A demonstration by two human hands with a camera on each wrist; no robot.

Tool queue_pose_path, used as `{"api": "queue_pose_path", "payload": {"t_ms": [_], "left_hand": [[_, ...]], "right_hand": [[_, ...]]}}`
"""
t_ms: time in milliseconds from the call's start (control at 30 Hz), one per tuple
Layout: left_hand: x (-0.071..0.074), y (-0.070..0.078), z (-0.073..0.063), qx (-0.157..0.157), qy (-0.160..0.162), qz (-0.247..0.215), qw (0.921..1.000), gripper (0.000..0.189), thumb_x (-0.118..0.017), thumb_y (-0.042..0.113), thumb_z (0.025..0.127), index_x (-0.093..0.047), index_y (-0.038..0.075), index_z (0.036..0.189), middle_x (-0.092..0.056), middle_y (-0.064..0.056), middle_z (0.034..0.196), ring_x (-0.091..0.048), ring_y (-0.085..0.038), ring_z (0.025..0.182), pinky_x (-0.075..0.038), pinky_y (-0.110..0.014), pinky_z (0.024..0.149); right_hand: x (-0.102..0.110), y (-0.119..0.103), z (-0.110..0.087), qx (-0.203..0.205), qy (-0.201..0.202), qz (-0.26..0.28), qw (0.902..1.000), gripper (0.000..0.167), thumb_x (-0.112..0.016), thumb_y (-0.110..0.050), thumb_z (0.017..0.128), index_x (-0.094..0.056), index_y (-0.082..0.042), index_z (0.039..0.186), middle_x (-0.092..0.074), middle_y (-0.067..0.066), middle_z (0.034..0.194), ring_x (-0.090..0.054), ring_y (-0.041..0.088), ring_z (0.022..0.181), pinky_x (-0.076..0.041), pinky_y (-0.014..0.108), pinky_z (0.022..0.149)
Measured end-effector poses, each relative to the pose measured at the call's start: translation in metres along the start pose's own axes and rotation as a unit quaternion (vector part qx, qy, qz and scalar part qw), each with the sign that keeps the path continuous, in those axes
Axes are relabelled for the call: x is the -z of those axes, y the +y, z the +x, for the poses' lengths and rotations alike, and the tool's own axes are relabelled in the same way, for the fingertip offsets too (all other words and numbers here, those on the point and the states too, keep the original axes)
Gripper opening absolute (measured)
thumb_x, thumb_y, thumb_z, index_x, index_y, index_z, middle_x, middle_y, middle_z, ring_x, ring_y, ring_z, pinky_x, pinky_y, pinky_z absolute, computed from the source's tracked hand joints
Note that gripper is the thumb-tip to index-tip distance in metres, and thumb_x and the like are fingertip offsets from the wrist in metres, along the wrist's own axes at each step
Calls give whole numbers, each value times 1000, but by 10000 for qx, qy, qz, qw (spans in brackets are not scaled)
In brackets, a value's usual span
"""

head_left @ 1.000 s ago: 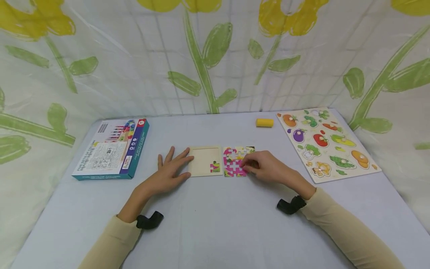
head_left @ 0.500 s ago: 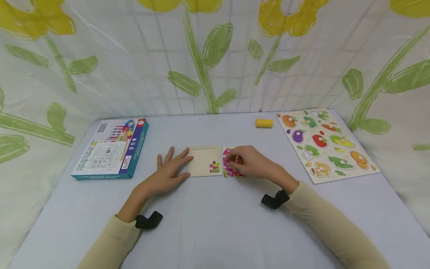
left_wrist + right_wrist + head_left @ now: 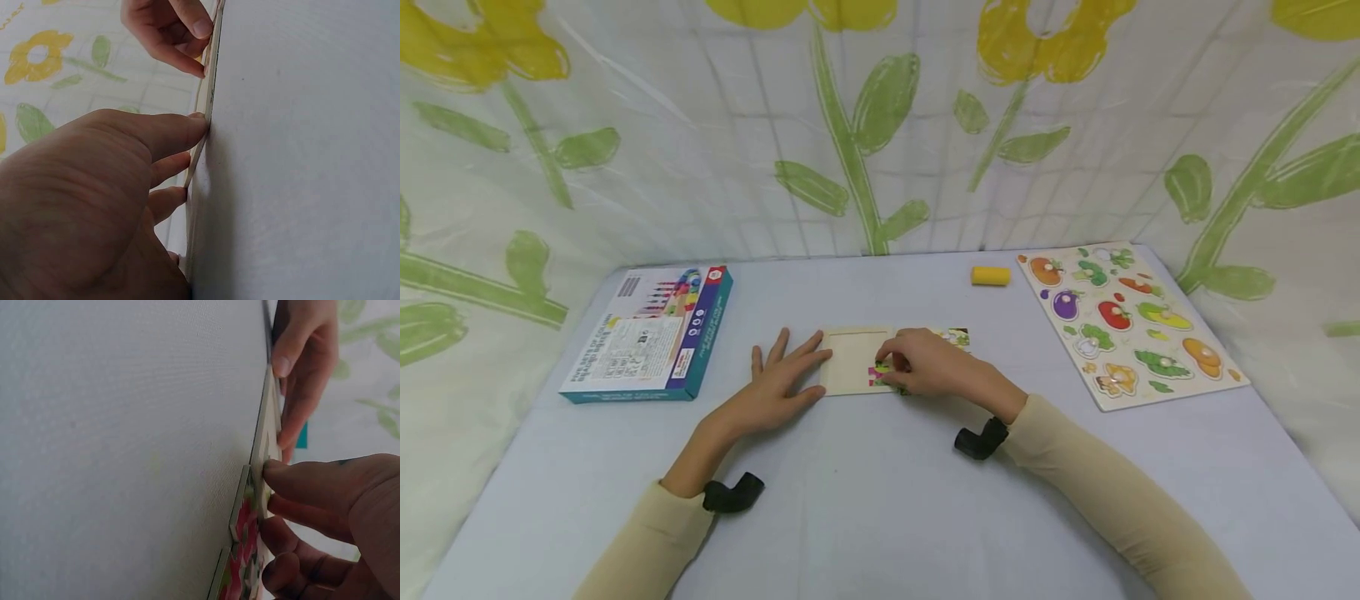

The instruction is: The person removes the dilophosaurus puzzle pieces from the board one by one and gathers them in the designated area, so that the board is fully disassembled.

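A shallow square wooden puzzle tray (image 3: 850, 383) lies mid-table in the head view. A pink and green puzzle piece (image 3: 876, 376) sits in its near right corner. My left hand (image 3: 775, 383) has its fingers spread, the fingertips and thumb resting on the tray's left edge. My right hand (image 3: 928, 362) is over the tray's right side, thumb and fingertips pinched together at the corner piece, on a small puzzle piece mostly hidden by the fingers. Under and beside that hand, the joined pink puzzle pieces (image 3: 244, 519) lie flat right of the tray, largely covered in the head view.
A blue and white box (image 3: 647, 333) lies at the left. On the right is a vegetable peg puzzle board (image 3: 1131, 317). A yellow cylinder (image 3: 990, 276) stands out near the back edge, before the flower-print curtain (image 3: 700, 167).
My right hand has moved left from the joined puzzle pieces to the tray's right side, fingers still pinched. My left hand has stayed at the tray's left edge.
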State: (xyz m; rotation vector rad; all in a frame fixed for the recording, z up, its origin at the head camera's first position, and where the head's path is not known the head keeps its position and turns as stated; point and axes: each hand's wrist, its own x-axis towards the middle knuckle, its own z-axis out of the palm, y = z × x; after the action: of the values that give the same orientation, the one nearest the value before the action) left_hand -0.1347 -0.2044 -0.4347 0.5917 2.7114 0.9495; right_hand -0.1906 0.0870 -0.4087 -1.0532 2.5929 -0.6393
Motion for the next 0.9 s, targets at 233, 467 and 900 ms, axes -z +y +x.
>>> {"api": "queue_pose_path", "payload": {"t_ms": [233, 467, 900], "left_hand": [[0, -1, 0, 6, -13, 30, 10000, 58, -64, 24, 105, -47, 12, 160, -21, -14, 178, 12, -55, 163, 19, -82, 117], [-1, -2, 0, 2, 1, -2, 10000, 59, -64, 25, 105, -47, 13, 160, -20, -13, 179, 13, -55, 163, 20, -82, 117], [-1, -2, 1, -2, 22, -17, 10000, 59, -65, 26, 105, -48, 13, 160, -21, -13, 179, 12, -55, 163, 21, -82, 117]], "right_hand": [[0, 1, 1, -69, 5, 64, 10000, 27, -76, -30, 100, -76, -13, 121, -64, -1, 88, -57, 11, 77, -50, 25, 73], [-1, 1, 1, -28, 284, 198, 9994, 21, -73, -22, 100, -77, -12, 117, -65, 0, 91, -57, 11, 79, -51, 26, 74], [-3, -5, -3, 47, 657, 858, 9941, 9, -64, -7, 101, -68, -12, 107, -73, 1, 95, -58, 9, 71, -51, 23, 68]]}}
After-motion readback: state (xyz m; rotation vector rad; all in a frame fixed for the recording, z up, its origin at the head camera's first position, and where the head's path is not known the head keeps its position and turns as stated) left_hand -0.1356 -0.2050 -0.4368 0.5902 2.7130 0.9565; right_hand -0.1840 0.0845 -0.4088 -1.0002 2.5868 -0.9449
